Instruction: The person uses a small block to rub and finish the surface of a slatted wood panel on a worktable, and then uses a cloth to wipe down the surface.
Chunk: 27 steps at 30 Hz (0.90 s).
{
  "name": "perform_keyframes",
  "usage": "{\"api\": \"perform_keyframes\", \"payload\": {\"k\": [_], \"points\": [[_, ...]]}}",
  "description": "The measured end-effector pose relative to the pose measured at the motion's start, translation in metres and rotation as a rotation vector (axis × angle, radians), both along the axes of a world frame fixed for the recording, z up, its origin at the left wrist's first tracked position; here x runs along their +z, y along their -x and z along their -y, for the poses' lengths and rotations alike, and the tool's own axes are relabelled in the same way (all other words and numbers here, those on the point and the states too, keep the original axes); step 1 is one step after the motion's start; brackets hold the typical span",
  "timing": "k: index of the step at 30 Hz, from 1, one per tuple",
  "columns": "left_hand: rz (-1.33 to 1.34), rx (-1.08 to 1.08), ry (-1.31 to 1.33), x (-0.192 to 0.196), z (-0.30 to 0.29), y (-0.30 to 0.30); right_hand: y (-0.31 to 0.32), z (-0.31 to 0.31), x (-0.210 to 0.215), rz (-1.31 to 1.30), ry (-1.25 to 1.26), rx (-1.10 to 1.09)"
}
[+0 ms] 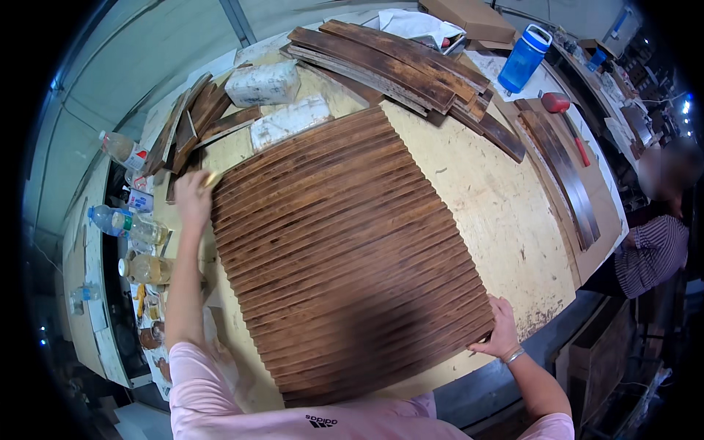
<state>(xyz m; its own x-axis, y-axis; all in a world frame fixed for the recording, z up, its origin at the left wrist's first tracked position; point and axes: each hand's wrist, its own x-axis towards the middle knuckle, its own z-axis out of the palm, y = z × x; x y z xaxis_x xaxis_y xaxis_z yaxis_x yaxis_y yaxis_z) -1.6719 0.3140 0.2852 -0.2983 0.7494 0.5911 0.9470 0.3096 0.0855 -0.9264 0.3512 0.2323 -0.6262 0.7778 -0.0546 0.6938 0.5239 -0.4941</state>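
A large brown ridged wooden panel (345, 242) of overlapping strips lies slantwise across the pale worktable (506, 235). At its far left corner, my left hand (194, 199) is closed on a small yellowish piece (213, 179), which sits against the panel's edge. I cannot make out what the piece is. Down at the near right corner, my right hand (501, 328) grips the edge of the panel. Its thumb and fingers curl round the corner, and a small pale bit shows under the fingertips. A dark head shadow falls over the near part of the panel.
Stacked brown boards (396, 62) lie at the back, with two white wrapped blocks (292, 121) beside them. Bottles (150, 270) line the left edge. At the right are a blue water bottle (525, 59), a red mallet (555, 103) and dark strips (561, 169). A person (653, 242) sits beyond.
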Motion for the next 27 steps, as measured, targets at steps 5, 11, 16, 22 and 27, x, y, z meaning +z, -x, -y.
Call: {"api": "perform_keyframes", "payload": {"k": [5, 11, 16, 22, 27], "points": [[0.107, -0.305, 0.019, -0.004, -0.119, -0.098, 0.000, -0.001, 0.000, 0.010, -0.003, 0.021], [0.060, -0.483, -0.002, -0.014, -0.220, -0.151, -0.006, -0.001, -0.007, -0.027, -0.049, 0.058], [0.011, -0.566, -0.048, -0.022, -0.282, -0.187, -0.005, -0.001, -0.009, -0.040, -0.085, 0.081], [0.039, -0.620, -0.106, -0.014, -0.319, -0.218, -0.005, -0.001, -0.004, -0.004, -0.049, 0.065], [0.011, -0.631, 0.049, -0.007, -0.289, -0.188, -0.002, -0.002, -0.001, 0.003, -0.044, 0.056]]}}
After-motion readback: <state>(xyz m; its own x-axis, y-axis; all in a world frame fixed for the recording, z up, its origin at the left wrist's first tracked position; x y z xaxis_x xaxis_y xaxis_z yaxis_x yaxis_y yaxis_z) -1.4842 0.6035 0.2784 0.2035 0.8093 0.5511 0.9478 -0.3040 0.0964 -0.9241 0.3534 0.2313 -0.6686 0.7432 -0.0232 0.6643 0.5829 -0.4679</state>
